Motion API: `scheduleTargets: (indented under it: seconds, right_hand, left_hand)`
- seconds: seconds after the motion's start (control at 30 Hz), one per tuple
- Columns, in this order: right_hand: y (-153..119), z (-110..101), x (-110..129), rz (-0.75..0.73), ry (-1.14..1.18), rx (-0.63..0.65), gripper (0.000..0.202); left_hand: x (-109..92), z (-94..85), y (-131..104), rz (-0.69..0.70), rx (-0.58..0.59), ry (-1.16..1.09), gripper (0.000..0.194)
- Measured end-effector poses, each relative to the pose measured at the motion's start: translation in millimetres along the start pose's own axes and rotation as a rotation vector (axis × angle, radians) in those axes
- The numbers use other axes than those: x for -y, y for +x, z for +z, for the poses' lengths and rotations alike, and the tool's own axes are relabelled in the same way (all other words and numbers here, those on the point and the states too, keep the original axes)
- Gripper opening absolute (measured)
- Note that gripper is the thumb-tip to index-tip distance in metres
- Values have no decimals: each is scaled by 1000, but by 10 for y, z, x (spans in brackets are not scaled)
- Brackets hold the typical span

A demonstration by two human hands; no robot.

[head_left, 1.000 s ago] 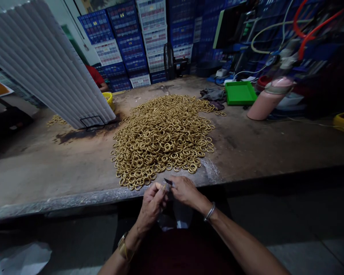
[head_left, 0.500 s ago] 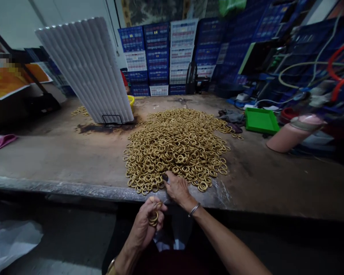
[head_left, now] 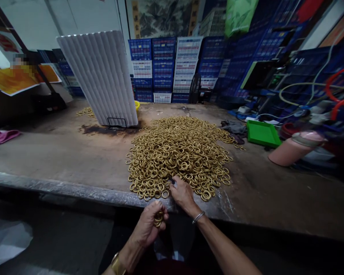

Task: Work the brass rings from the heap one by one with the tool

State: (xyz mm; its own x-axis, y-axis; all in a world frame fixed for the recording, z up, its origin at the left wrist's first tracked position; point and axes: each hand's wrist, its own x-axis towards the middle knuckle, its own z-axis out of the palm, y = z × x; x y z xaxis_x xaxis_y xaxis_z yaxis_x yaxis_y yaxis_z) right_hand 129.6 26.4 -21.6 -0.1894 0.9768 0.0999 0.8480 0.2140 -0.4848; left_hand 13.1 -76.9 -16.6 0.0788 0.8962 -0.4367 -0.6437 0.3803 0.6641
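A large heap of brass-coloured rings (head_left: 180, 149) is spread on the worktable (head_left: 60, 160), some lying loose around its edges. My left hand (head_left: 151, 219), just off the table's front edge, is closed around several brass rings (head_left: 158, 219). At the heap's near edge, my right hand (head_left: 183, 194) pinches a small dark object (head_left: 172, 181) with a greyish part. The object's kind cannot be made out. Its tip touches or nearly touches the rings. One loose ring (head_left: 165, 194) lies between my two hands.
A tall corrugated whitish panel (head_left: 100, 76) leans in a black wire stand (head_left: 117, 123) at the left. Rightward are a green tray (head_left: 263, 133), a pink bottle (head_left: 295, 149) and a dark cloth (head_left: 233, 128). A pink cloth (head_left: 2, 137) lies far left. Stacked crates (head_left: 164, 68) stand behind.
The view has tilted up and shifted slightly left. My left hand's fingers have closed further over the rings. My right hand stays at the heap's near edge with the dark object.
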Motion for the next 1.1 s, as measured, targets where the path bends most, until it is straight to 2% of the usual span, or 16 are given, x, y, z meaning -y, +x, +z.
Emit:
scheduleTargets:
  seconds: [0.1,0.2,0.3,0.4,0.57,0.7,0.87,0.93,1.03,1.1]
  right_hand:
    - [16,20,-77,22,212,-43,13]
    - [-12,15,-147,-15,438,-83,12]
    - [-79,-36,-182,-55,551,-91,11]
    - [-141,-114,-181,-49,596,-80,10]
    - [-174,-202,-155,-15,693,-29,11]
    - [-176,-232,-168,38,774,23,15]
    - [-184,-239,-192,110,853,127,26]
    - [-185,-230,-184,131,837,127,25]
    - [-182,-213,-165,120,821,116,22]
    - [-180,-204,-163,112,835,128,21]
  left_hand:
    - [-20,42,50,94,-36,184,27]
    - [-67,100,132,195,-115,403,30]
    - [-122,164,230,231,-156,525,36]
    - [-150,222,320,210,-125,561,39]
    - [-116,305,412,171,-57,538,32]
    - [-93,340,427,258,-88,576,28]
    - [-99,355,403,447,-13,740,20]
    - [-104,359,389,381,4,733,22]
    - [-112,355,367,134,29,616,29]
    - [-116,346,353,37,64,516,31]
